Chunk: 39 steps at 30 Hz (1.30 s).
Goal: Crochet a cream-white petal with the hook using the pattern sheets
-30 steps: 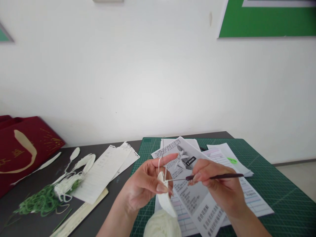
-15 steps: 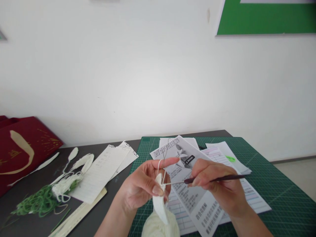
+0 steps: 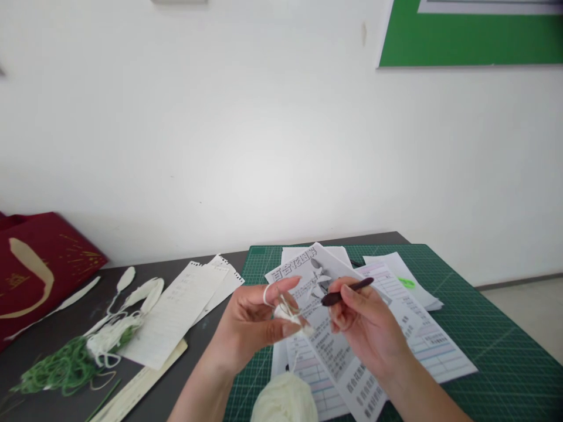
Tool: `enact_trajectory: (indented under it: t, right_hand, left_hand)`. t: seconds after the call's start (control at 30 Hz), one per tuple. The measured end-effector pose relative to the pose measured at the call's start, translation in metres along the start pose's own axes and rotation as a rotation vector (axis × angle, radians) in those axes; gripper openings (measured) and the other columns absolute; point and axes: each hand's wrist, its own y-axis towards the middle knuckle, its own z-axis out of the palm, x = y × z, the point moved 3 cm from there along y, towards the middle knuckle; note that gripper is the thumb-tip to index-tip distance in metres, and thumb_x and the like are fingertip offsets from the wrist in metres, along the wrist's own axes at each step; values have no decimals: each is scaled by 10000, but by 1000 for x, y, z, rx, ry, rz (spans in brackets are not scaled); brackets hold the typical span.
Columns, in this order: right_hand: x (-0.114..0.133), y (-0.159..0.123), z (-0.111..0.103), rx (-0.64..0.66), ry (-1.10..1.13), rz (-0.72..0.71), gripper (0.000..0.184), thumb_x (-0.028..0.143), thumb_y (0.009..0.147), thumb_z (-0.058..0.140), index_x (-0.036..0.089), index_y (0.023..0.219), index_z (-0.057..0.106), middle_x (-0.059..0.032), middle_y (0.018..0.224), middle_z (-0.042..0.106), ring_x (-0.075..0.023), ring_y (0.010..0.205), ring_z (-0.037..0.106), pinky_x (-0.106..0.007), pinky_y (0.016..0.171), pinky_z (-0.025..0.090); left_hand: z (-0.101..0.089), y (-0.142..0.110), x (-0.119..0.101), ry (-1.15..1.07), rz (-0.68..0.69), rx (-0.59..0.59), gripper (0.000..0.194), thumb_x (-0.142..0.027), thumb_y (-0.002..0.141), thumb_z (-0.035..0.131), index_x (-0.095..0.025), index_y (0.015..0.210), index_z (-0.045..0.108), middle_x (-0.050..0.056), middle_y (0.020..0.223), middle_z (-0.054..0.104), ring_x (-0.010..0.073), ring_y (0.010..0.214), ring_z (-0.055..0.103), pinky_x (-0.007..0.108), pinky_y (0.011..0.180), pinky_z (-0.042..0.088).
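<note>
My left hand (image 3: 255, 322) pinches a small white crochet piece (image 3: 290, 315) between thumb and fingers, and white yarn loops around its outstretched index finger. My right hand (image 3: 360, 319) grips a dark crochet hook (image 3: 347, 291), its handle tilted up to the right and its tip beside the white piece. A ball of cream yarn (image 3: 285, 400) lies below the hands at the bottom edge. Printed instruction sheets (image 3: 352, 357) lie under both hands on a green cutting mat (image 3: 497, 340).
On the dark table (image 3: 48, 404) at the left lie a heap of green yarn (image 3: 57, 366), white crocheted petals (image 3: 132, 293), lined paper sheets (image 3: 180, 310) and a red gift bag (image 3: 30, 269). A white wall stands close behind the table.
My right hand has swung the hook from level to tilted up and drawn it closer to my left hand. The white piece has turned from hanging down to lying sideways.
</note>
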Motion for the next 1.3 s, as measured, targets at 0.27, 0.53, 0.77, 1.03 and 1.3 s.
enact_trajectory:
  t: [0.27,0.53,0.77,1.03,1.3]
  right_hand:
    - [-22,-4,9,-205,43,-125,143,298,758,752,201,862,744,-11,694,726,-117,643,660,-189,569,583]
    - [-27,-3,7,-220,-277,-276,148,272,744,759,254,891,749,-10,896,731,-135,740,651,-192,554,559]
    - [-17,6,4,-142,-450,-255,153,258,751,746,229,901,757,-16,743,763,-147,535,679,-248,486,582]
    - [4,4,6,31,-760,-511,200,138,781,696,260,924,762,-29,852,762,-185,656,702,-318,587,606]
    - [6,0,7,85,-880,-594,264,99,809,654,292,963,748,-26,857,754,-179,638,672,-320,547,562]
  left_hand:
    - [10,6,21,-109,47,-325,364,-153,602,831,-294,933,776,-2,747,767,167,707,667,311,741,513]
    - [14,2,27,-4,119,-477,430,-153,614,823,-300,1012,752,-41,718,691,126,716,596,282,795,468]
    - [16,5,25,65,100,-479,556,-152,671,789,-255,1200,655,-71,567,578,114,598,548,295,742,464]
    - [6,11,23,-102,-53,-344,431,-196,707,774,-220,1130,701,-21,666,665,135,694,602,288,781,448]
    - [7,15,29,-274,-74,-447,449,-129,626,812,-198,1062,731,-55,540,640,78,538,544,231,678,431]
